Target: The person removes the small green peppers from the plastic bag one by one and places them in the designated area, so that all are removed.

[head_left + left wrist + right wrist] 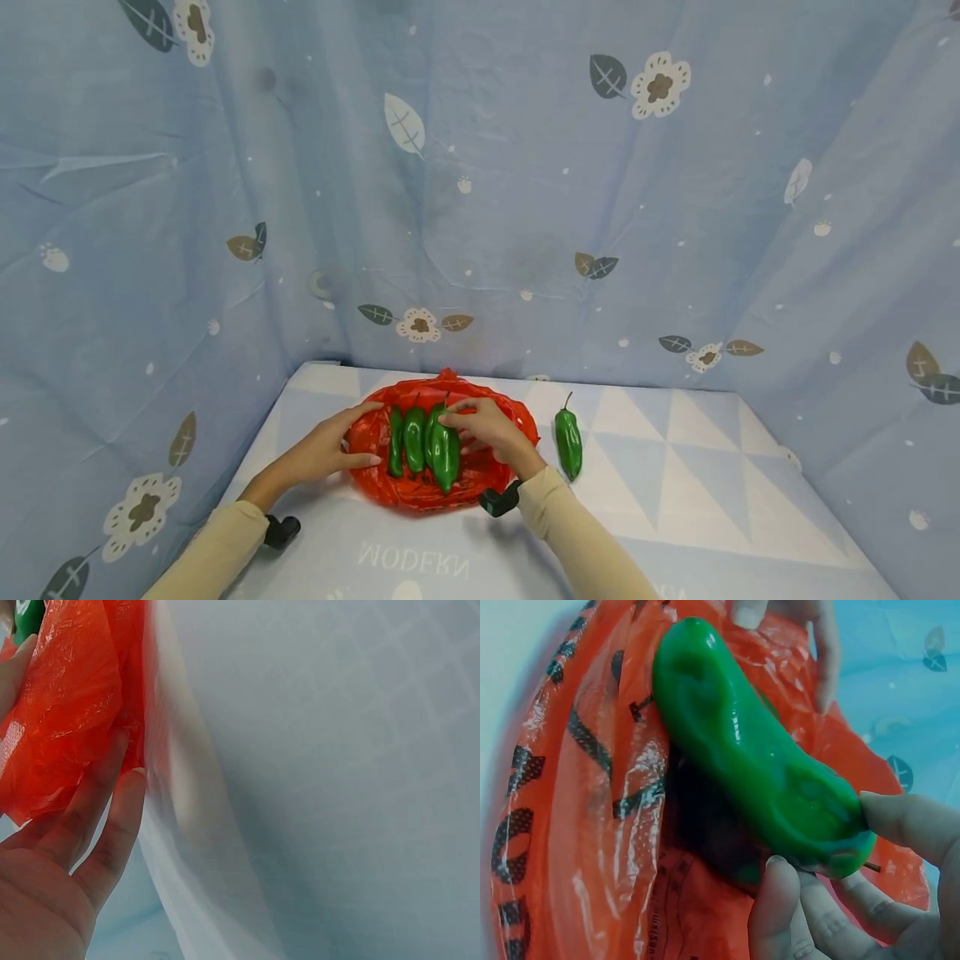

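Note:
A red plastic bag [397,500] lies spread with its mouth up on the table, dark print on its side. Several glossy green peppers [413,437] sit side by side in it. My right hand [483,429] pinches the stem end of one large green pepper [757,757] between thumb and fingers, above the bag's opening. At the bag's left side, my left hand [330,442] holds the plastic, fingers against the outside and the thumb apart from them. In the left wrist view, red plastic [67,712] covers part of the left fingers.
One more green pepper [568,442] with a long stem lies on the table to the right of the bag. A pale patterned cloth [675,467] covers the table. Blue curtains [525,192] with leaves and flowers hang behind and at both sides.

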{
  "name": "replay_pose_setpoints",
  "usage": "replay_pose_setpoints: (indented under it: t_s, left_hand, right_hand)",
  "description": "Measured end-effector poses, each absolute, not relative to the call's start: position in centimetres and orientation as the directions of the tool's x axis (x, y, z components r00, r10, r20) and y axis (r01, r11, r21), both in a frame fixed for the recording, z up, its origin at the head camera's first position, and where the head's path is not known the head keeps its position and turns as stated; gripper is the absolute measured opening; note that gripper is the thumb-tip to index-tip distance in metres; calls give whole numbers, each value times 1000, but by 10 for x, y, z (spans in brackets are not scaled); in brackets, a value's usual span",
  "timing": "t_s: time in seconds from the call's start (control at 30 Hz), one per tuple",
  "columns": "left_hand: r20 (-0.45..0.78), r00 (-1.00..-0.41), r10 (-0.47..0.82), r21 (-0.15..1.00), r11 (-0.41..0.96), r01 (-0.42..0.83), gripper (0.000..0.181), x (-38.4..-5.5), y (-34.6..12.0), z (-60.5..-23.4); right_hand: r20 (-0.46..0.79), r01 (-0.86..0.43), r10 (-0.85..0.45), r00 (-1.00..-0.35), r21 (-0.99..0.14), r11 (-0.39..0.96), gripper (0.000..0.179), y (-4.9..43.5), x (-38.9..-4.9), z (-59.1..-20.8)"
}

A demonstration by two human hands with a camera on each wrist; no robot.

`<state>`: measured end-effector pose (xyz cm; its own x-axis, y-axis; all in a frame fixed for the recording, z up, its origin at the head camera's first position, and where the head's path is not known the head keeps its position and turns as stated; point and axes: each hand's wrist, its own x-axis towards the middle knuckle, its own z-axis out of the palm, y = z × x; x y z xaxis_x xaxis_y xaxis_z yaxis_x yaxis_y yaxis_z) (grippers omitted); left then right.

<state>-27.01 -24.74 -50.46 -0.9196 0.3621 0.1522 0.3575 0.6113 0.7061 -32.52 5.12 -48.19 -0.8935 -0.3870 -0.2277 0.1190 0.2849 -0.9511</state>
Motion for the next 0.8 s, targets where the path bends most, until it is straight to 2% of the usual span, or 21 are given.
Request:
replay_pose_setpoints:
  t_s: [0.53, 0.8]
  left_hand:
    - [146, -923, 355, 704, 618, 349, 86, -268, -247, -503]
    - [149, -920, 363, 709, 609, 356, 87, -268, -245, -501]
  right_hand:
    - [-224, 60, -438, -871, -932, 358, 38, 73, -306, -472]
    - [-138, -23, -449, -883, -942, 335, 36, 88, -300, -461]
